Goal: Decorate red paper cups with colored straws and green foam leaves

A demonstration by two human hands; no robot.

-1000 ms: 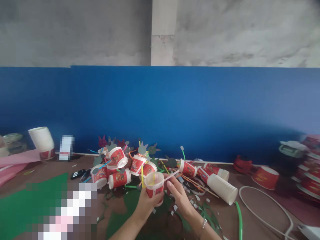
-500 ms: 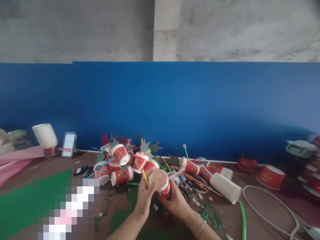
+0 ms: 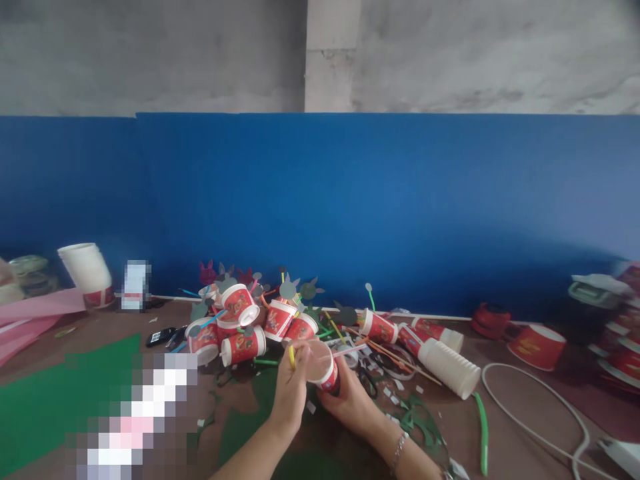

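Observation:
A red-and-white printed paper cup [image 3: 327,377] is tilted toward me, its round top facing up. My right hand [image 3: 353,400] wraps around its right side and base. A pale pink straw [image 3: 351,351] sticks out to the right from the cup's rim. At the cup's left edge, my left hand [image 3: 290,387] is closed, with a yellow straw [image 3: 292,358] between its fingers. Whether that straw is joined to the cup is hidden by the fingers. Just behind my hands lie several similar cups [image 3: 243,347] with straws and grey paper animal heads [image 3: 289,287].
Green paper [image 3: 100,393] covers the table's left side. To the right lie nested white cups [image 3: 453,368], a green tube [image 3: 481,433], a looped white cable [image 3: 543,380] and red tape [image 3: 491,321]. Paper scraps [image 3: 420,423] surround my right wrist. A blue panel [image 3: 350,207] stands behind.
My left thumb has drawn back from the cup's top toward its left edge, and less of the yellow straw shows. My right hand still holds the cup. The view has shifted slightly.

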